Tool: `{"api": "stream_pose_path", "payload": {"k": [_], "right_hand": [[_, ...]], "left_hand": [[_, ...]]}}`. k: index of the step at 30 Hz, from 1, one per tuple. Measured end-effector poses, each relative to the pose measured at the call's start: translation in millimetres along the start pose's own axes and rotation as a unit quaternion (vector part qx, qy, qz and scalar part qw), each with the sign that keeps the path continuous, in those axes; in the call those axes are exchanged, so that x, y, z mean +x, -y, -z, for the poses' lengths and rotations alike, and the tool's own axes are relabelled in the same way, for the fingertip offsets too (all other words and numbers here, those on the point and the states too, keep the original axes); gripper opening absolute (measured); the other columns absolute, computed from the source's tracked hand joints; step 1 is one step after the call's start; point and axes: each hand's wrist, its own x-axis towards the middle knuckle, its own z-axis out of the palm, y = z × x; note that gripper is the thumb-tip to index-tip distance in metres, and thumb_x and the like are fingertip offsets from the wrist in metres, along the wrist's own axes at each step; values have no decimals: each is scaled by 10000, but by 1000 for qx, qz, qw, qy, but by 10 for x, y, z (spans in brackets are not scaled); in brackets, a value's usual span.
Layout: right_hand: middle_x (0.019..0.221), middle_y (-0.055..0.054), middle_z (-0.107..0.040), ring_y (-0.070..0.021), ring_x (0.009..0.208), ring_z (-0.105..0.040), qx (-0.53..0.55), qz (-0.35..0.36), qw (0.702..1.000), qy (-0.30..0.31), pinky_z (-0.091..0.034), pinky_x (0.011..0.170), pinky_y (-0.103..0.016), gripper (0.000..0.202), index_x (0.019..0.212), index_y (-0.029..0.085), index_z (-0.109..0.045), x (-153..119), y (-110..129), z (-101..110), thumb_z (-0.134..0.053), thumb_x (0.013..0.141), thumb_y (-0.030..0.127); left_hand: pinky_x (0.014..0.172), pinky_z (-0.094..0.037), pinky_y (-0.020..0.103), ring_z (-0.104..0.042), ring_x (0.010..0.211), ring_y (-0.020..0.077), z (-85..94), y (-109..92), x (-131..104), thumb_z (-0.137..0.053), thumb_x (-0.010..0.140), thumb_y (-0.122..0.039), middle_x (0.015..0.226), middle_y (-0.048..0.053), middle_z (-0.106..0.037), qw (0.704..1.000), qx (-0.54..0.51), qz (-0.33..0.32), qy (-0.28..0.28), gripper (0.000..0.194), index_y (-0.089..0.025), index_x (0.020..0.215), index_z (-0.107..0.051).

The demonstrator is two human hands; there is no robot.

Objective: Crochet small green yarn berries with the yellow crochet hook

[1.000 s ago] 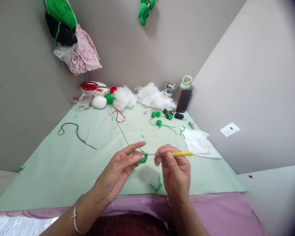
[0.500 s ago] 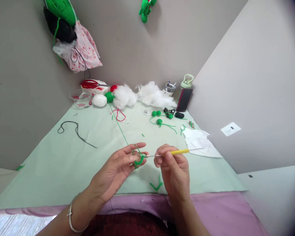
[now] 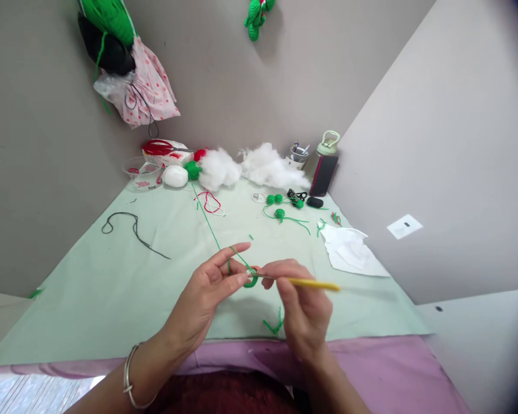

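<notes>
Between thumb and fingers, my left hand (image 3: 213,287) pinches a small green crochet piece (image 3: 251,280). Green yarn (image 3: 211,227) runs from the green ball (image 3: 193,170) at the back to the raised index finger and down to the piece. My right hand (image 3: 304,305) grips a crochet hook with a yellow handle (image 3: 313,283). Its metal tip meets the green piece, and the right fingertips are close beside it. A bit of orange-red shows behind the piece; what it is, I cannot make out.
White stuffing (image 3: 220,169), a white yarn ball (image 3: 175,176) and a clear tub (image 3: 142,175) stand along the back. Small green balls (image 3: 280,213) lie right of centre. White paper (image 3: 351,250) is at the right, a black cord (image 3: 136,230) at the left, green scraps (image 3: 275,323) in front.
My right hand has moved left, closer to my left hand, and the hook now slants down to the right. The green piece has shifted slightly right and turned.
</notes>
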Motion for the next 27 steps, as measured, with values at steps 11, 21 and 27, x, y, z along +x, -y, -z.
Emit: {"api": "stream_pose_path", "payload": {"k": [11,21,27], "right_hand": [[872,-31,-665,-122,587,-607,118,-62,988,-78,-528,538,-289,217,982,244,-766,42,-7,-53,-557,1039,220],[1019,-63,-732,-211,901,-701,-129,109,983,-67,-600,738,-359,351,1176,334,-781,-51,-88,-102,-637,962,96],[799,-14,-652,-128,610,-584,189,-105,970,-115,-511,578,-293,168,921,248,-788,107,-13,-42,-641,1002,257]], "left_hand": [[862,-480,302,-573,769,126,2,21,36,-846,838,-252,875,-3,-677,997,-59,56,9,440,-235,1269,-761],[1046,-415,346,-633,1001,180,-13,55,39,-831,860,-292,964,20,-752,994,-82,65,32,463,-225,1309,-740],[1064,-378,375,-637,1042,222,58,-3,63,-790,875,-255,910,30,-744,993,-94,55,52,392,-194,1261,-764]]}}
